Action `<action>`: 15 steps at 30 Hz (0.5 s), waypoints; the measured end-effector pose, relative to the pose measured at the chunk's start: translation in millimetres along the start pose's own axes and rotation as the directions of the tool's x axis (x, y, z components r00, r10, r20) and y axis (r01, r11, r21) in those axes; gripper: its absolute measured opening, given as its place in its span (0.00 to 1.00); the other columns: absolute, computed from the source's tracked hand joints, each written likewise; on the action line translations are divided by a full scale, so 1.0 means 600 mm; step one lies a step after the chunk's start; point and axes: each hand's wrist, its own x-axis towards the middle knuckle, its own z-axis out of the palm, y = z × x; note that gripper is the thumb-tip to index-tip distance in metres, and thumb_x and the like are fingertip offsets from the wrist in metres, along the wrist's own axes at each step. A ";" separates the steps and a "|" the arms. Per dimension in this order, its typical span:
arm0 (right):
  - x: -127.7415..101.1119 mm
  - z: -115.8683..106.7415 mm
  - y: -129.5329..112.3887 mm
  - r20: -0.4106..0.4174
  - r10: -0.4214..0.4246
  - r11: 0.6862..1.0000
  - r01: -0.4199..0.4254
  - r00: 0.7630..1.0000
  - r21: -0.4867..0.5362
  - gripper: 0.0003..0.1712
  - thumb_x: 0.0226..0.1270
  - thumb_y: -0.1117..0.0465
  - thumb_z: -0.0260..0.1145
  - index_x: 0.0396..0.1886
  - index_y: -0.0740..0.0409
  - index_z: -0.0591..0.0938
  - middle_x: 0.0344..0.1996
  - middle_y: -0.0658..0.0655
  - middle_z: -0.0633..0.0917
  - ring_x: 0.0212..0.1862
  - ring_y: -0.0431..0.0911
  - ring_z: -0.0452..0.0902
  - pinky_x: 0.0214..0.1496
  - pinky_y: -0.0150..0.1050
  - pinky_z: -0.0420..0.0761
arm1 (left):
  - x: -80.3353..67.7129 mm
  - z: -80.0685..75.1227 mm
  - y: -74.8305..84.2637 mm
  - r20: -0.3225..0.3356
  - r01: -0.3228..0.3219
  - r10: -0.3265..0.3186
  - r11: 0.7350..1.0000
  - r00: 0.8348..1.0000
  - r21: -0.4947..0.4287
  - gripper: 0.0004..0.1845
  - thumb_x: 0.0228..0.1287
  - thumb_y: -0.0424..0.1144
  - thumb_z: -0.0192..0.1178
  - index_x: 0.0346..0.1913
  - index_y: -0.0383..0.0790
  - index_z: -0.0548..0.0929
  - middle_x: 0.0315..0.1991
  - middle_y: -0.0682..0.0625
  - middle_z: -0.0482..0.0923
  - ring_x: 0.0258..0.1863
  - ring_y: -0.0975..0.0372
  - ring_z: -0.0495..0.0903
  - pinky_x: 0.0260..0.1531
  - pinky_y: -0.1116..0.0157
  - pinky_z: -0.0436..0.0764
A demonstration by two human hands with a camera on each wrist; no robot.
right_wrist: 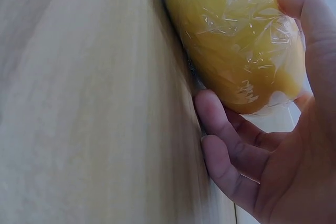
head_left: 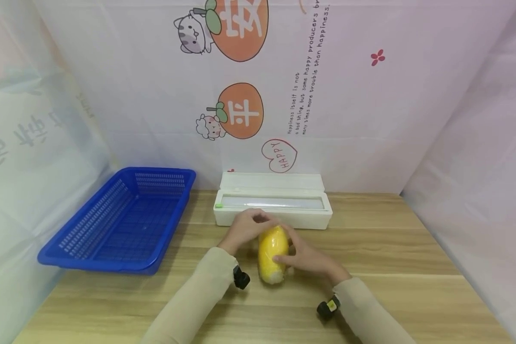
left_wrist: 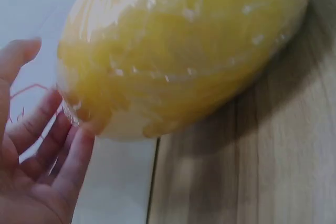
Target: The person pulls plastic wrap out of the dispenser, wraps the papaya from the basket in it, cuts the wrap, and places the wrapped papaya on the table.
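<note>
Two hands meet over a wooden table (head_left: 391, 267), which fills the lower half of the head view and is walled in by a pale printed cloth (head_left: 370, 119). On the table's left side sits a blue plastic basket (head_left: 90, 239), tilted with its far rim against the cloth. Behind the hands, a white box of cling film (head_left: 273, 200) lies open, lid up, the film showing along its length. Just in front of that box lies a yellow fruit (head_left: 273, 253) wrapped in clear film, resting on the wood. The right hand (head_left: 307, 260) cups its side, thumb over the top and fingers (right_wrist: 226, 129) curled beneath it against the table. The left hand (head_left: 242, 229) is at the fruit's far end, fingers (left_wrist: 37, 124) loosely spread and just touching the film there, not clasping it.
</note>
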 end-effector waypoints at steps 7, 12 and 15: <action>0.001 0.000 -0.001 -0.012 -0.001 0.999 0.000 1.000 -0.051 0.54 0.64 0.44 0.72 0.79 0.24 0.46 0.57 0.60 0.73 0.46 0.53 0.76 0.44 0.48 0.81 | 0.003 0.002 -0.001 0.001 0.002 -0.002 1.000 1.000 0.006 0.10 0.62 0.51 0.71 0.38 0.50 0.89 0.36 0.59 0.84 0.41 0.62 0.80 0.45 0.62 0.81; 0.000 -0.002 -0.009 -0.025 0.005 0.998 -0.006 1.000 -0.061 0.55 0.64 0.45 0.72 0.80 0.30 0.46 0.54 0.60 0.75 0.49 0.53 0.74 0.45 0.47 0.79 | 0.011 -0.004 -0.014 0.057 -0.026 0.026 1.000 0.998 0.007 0.17 0.64 0.54 0.67 0.49 0.50 0.88 0.44 0.57 0.85 0.46 0.62 0.80 0.49 0.61 0.81; 0.001 -0.002 -0.010 -0.029 -0.001 0.999 0.000 1.000 -0.051 0.57 0.64 0.46 0.73 0.81 0.30 0.45 0.56 0.60 0.75 0.50 0.52 0.75 0.47 0.47 0.79 | 0.012 -0.008 -0.019 0.122 -0.060 0.057 0.998 0.991 0.024 0.17 0.69 0.54 0.63 0.55 0.51 0.87 0.48 0.56 0.83 0.49 0.62 0.79 0.51 0.61 0.80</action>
